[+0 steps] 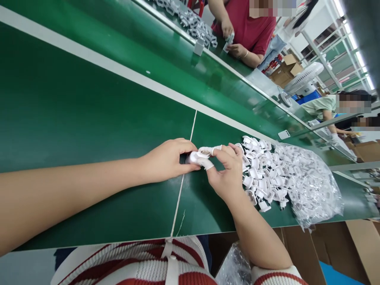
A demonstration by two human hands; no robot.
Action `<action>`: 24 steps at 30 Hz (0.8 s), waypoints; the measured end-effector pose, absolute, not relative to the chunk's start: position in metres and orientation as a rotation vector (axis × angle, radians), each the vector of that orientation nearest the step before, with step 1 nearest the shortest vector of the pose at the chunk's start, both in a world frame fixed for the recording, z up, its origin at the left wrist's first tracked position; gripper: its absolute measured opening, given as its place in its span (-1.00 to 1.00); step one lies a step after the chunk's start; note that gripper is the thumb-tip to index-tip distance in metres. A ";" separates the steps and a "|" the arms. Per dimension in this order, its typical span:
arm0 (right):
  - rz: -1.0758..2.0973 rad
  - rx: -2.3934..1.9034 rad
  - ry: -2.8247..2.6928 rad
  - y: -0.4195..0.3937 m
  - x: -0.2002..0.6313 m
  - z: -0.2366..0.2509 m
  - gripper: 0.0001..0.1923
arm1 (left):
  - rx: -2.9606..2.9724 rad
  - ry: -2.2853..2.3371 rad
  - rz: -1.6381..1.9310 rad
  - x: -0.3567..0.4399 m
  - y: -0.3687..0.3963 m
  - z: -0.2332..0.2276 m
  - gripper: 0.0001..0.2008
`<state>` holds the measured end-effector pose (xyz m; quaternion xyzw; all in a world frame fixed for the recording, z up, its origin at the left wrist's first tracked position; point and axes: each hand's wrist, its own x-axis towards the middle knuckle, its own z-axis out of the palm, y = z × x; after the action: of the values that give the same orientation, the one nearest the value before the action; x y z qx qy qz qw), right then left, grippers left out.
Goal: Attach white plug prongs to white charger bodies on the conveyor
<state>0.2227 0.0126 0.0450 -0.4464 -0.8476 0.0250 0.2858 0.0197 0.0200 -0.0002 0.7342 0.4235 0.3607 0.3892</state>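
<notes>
Over the green table, my left hand (168,160) grips a small white plastic piece (192,158) between thumb and fingers. It looks like a charger shell, though its far end is covered by fingers. From the other side, my right hand (227,170) pinches the same piece. White covers wrap the right thumb and index fingertip. Just beyond that hand lies a pile of white plastic plug parts (264,172), loosely heaped.
A clear plastic bag (314,182) full of similar parts adjoins the pile. Beyond the green belt (142,51), a person in a red shirt (258,33) handles a small white part. Cardboard boxes (326,249) stand below the table's right edge.
</notes>
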 end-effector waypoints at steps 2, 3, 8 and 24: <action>0.246 -1.222 -2.194 0.013 0.224 0.041 -0.82 | 1.888 1.044 0.920 0.019 0.020 0.000 -0.69; 0.369 -1.229 -2.135 0.012 0.224 0.040 -0.73 | 1.906 1.028 0.938 0.019 0.019 0.000 -0.71; 1.004 -1.081 -1.799 0.010 0.224 0.036 -0.15 | 2.157 0.970 1.345 0.014 0.012 0.002 -0.72; 1.342 -0.895 -1.548 0.003 0.222 0.043 -0.51 | 2.361 0.722 1.627 0.014 -0.001 0.015 -0.62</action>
<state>0.2221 0.0026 0.0433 -0.3599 -0.6225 0.5397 0.4377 0.0140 -0.0013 0.0154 0.7950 0.2433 0.5479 0.0921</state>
